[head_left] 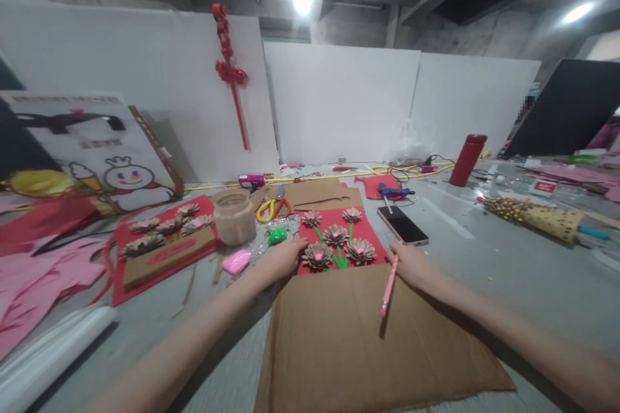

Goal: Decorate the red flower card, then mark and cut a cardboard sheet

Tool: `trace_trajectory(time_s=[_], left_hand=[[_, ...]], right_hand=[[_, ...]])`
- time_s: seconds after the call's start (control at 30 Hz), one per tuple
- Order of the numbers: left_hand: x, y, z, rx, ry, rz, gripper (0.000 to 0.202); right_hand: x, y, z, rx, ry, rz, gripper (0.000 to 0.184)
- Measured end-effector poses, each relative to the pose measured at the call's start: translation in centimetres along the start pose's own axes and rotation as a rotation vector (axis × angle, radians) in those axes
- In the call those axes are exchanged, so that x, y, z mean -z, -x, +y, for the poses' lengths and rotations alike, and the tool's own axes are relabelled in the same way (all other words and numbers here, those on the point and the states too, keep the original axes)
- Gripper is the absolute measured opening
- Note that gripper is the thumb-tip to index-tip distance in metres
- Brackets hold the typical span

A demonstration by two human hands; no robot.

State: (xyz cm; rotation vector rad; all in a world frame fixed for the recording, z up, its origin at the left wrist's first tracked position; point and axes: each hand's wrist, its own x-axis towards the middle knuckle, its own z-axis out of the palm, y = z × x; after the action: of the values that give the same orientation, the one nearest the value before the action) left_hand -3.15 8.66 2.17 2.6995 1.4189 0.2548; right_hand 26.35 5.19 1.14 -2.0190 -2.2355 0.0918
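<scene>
My left hand (282,258) rests on the left edge of a red card (334,218) that bears several brown paper flowers (336,235) on green stems; its fingers curl over the edge. A pink pencil (389,285) is gripped in my right hand (411,266), tip slanting down. That hand sits at the card's lower right corner. The pencil lies over a large brown cardboard sheet (358,348) spread in front of me. The red card lies at the far edge of the cardboard.
A phone (402,226) lies right of the card. A tan jar (234,215), scissors (274,206), a pink eraser (236,262) and a second flower card (162,242) sit to the left. A red flask (467,159), a glue gun (393,193) and a patterned roll (537,217) stand farther right.
</scene>
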Motion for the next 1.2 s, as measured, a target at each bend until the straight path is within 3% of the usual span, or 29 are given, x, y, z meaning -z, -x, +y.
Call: trace_trajectory(time_s=[0.4,0.6,0.77,0.87,0.97,1.07,1.13,1.2], left_hand=[[-0.2,0.2,-0.2,-0.012,0.058,0.031,0.034],[0.4,0.0,0.2,0.096,0.012,0.000,0.030],[0.8,1.3,1.9,0.197,0.033,0.229,0.031],[0.4,3.0,3.4,0.113,0.107,0.346,0.029],[-0.3,4.7,4.3,0.025,0.164,0.400,0.028],[-1.1,5.7,4.4,0.025,0.164,0.475,0.028],[-1.5,5.9,4.1,0.027,0.144,0.525,0.029],[-1.7,5.9,3.9,0.025,0.124,0.564,0.029]], right_hand=[[0.8,-0.9,-0.7,0.091,0.076,-0.005,0.023],[1.5,-0.7,-1.1,0.137,0.166,0.015,0.023],[1.4,-0.4,-1.5,0.197,0.255,0.019,0.023],[1.7,-0.4,-1.6,0.198,0.297,0.070,0.028],[2.9,-1.2,-1.0,0.089,0.261,0.162,0.035],[4.2,-2.9,0.6,-0.165,0.179,0.185,0.044],[4.5,-4.0,1.9,-0.311,0.164,0.157,0.053],[4.2,-4.9,2.9,-0.351,0.120,0.062,0.051]])
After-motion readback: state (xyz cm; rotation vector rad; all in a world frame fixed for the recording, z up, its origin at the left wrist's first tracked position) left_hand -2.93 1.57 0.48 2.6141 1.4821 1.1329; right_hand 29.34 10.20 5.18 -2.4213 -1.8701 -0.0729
